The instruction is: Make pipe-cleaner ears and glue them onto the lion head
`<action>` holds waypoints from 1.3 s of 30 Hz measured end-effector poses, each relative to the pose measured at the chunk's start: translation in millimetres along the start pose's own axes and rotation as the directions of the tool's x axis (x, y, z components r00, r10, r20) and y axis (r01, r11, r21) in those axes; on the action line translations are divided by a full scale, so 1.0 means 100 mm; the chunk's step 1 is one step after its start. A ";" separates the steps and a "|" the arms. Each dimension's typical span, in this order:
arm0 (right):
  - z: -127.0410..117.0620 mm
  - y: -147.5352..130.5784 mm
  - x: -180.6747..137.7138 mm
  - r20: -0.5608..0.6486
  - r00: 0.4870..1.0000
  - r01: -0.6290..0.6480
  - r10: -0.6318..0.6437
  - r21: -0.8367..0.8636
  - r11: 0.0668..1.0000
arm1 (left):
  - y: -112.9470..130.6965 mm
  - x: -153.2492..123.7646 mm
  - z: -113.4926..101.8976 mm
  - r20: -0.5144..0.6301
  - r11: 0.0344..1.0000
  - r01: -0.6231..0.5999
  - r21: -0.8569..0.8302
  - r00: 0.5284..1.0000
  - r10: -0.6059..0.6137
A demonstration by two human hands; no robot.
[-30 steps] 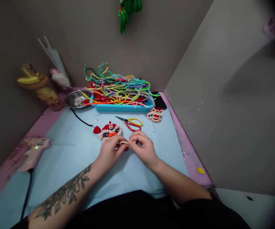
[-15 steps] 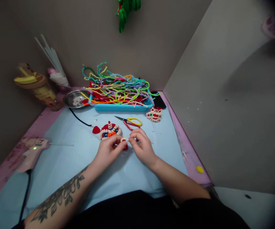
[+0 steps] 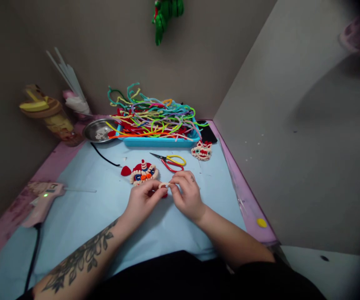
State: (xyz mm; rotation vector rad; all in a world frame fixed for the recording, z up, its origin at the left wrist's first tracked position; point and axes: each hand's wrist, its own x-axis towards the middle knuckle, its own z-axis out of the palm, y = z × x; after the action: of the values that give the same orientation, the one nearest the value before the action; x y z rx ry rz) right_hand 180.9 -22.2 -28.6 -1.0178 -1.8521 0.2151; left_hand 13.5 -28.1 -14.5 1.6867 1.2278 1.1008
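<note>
Between my fingertips is a short curved cream pipe cleaner (image 3: 164,184). My left hand (image 3: 144,197) pinches its left end, and my right hand (image 3: 188,196) pinches the right end. A bit of red fuzzy material (image 3: 165,194) shows just under the left fingertips; whether it is attached to the cream piece I cannot tell. Right behind my left hand lies a red, cream and blue pipe-cleaner lion face (image 3: 144,171) with an orange nose, its lower edge partly hidden. A small red fuzzy triangle (image 3: 126,171) rests to its left. Scissors (image 3: 169,161) with red and yellow handles lie beyond my right hand.
A blue tray (image 3: 159,143) heaped with colourful pipe cleaners stands at the back. Beside it are a metal bowl (image 3: 94,134), a smaller lion face (image 3: 201,151) and a black phone-like slab (image 3: 209,132). A pink glue gun (image 3: 44,204) with a lit green light lies left.
My right fingers have shifted slightly, turning the cream pipe cleaner a little between both hands. The scissors' red handle shows more now. The other things have stayed in place.
</note>
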 end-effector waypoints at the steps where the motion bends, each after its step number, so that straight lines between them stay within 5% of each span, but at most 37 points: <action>1: 0.00 0.00 0.00 0.004 1.000 0.004 -0.004 0.000 1.000 | -0.01 0.00 0.00 0.005 1.000 -0.015 0.015 1.000 0.015; 9: 0.00 -0.01 0.00 0.054 0.998 -0.020 0.017 0.053 0.998 | 0.01 0.00 -0.01 0.032 1.000 -0.005 0.017 0.999 0.004; 28: -0.01 0.06 0.03 0.119 0.986 -0.130 0.114 0.138 0.982 | 0.02 0.09 -0.04 0.130 0.935 0.268 -0.233 0.961 -0.243; 39: 0.01 0.04 0.02 0.179 0.948 -0.306 0.262 0.290 0.907 | -0.01 0.08 0.00 0.124 0.903 0.325 -0.281 0.945 -0.301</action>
State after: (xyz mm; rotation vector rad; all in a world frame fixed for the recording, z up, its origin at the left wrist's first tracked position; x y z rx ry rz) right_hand 181.7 -18.0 -30.1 -1.0631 -1.7103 0.7499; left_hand 14.2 -19.7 -13.9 1.2412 1.1682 0.9570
